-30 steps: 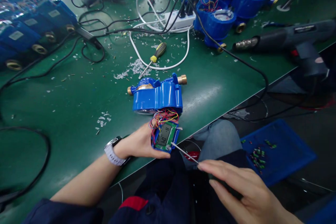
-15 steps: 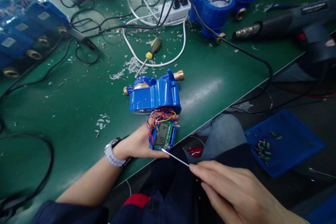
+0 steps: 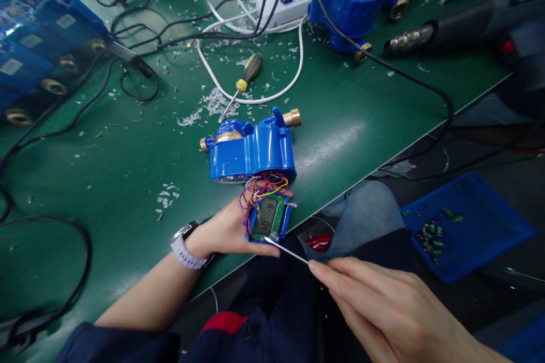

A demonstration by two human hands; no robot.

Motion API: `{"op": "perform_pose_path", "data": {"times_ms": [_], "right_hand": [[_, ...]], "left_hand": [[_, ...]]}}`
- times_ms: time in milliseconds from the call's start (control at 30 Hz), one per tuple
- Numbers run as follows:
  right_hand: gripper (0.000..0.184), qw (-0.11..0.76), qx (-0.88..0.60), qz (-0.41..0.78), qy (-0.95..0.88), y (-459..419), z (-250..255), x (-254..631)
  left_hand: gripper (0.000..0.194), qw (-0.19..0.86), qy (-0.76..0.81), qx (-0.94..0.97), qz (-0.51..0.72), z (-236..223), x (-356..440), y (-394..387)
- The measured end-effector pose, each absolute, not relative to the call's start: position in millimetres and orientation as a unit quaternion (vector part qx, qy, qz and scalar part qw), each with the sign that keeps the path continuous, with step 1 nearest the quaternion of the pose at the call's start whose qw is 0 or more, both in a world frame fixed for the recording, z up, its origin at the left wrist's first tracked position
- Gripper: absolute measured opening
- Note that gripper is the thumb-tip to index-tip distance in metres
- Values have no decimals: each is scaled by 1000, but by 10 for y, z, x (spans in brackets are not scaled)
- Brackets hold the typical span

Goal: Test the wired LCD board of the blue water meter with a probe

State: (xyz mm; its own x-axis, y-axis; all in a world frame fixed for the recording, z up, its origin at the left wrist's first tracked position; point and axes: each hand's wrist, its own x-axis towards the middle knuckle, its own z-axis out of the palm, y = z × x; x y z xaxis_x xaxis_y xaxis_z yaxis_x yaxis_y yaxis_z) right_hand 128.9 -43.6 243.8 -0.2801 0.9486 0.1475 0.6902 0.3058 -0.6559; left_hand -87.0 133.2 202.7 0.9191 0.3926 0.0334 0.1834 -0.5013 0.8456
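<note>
The right hand grips a thin rod, tip shifted left to the near edge of the circuit board, seemingly another contact spot; the left hand cradles the board, near side of the blue meter.

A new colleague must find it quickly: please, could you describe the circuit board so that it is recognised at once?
Near the edge of the green table sits a blue housing with brass ends. Just below it in the picture, the left hand holds the circuit board, set apart from its neighbours by a grey display.
</note>
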Motion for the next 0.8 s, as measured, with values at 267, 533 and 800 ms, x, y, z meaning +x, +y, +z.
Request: {"op": "perform_pose_path", "data": {"times_ms": [267, 533, 800], "right_hand": [[43, 234, -532, 204, -788, -384, 2476, 1302], [47, 224, -533, 168, -798, -431, 2467, 1293], [48, 228, -545, 147, -793, -373, 2560, 1254]], "left_hand": [[88, 492, 158, 850, 107, 1987, -884, 1343], [81, 468, 156, 865, 90, 2030, -866, 1357], [82, 461, 168, 867, 87, 2005, -881, 1377]]}}
